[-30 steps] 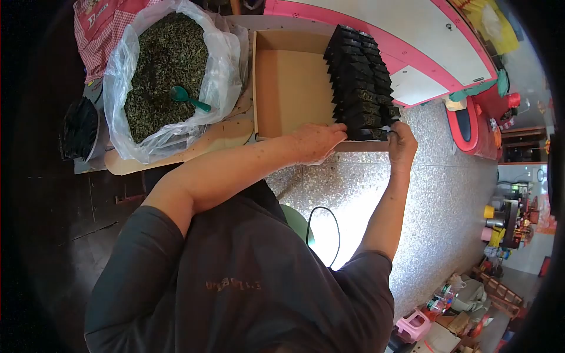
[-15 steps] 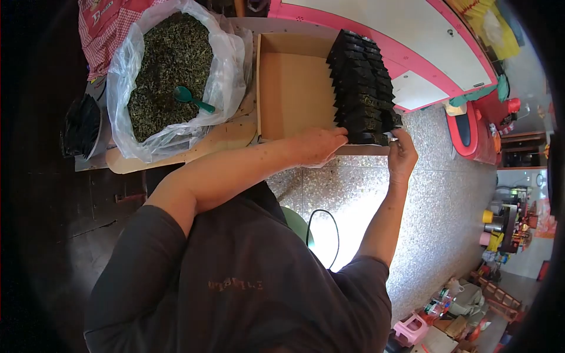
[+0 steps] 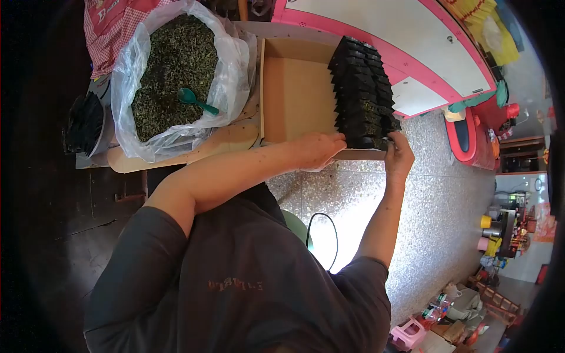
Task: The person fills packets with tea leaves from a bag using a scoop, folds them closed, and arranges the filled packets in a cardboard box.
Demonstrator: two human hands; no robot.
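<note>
Black pointed-top packets (image 3: pixel 360 88) stand packed in two close rows along the right side of a shallow cardboard box (image 3: pixel 297 88). At the near end of the rows, my left hand (image 3: pixel 321 150) comes in from the left, its fingertips closed against the left edge of the nearest black packet (image 3: pixel 366 143). Around that packet's right end, beside the box's corner, the fingers of my right hand (image 3: pixel 400 156) are bent and pinched. My fingers partly cover the packet and the near wall of the box.
Left of the box, a clear plastic bag (image 3: pixel 126 88) holds dried leaves (image 3: pixel 176 65) with a green scoop (image 3: pixel 197 101) on top. More black packets (image 3: pixel 82 123) stack at far left. A pink-edged cabinet (image 3: pixel 359 20) borders the box's far right side. A green stool (image 3: pixel 294 226) is below.
My right hand has moved slightly left, closer to my left hand, at the near packet. The view has shifted a little, so the box and bag appear slightly lower and to the right.
</note>
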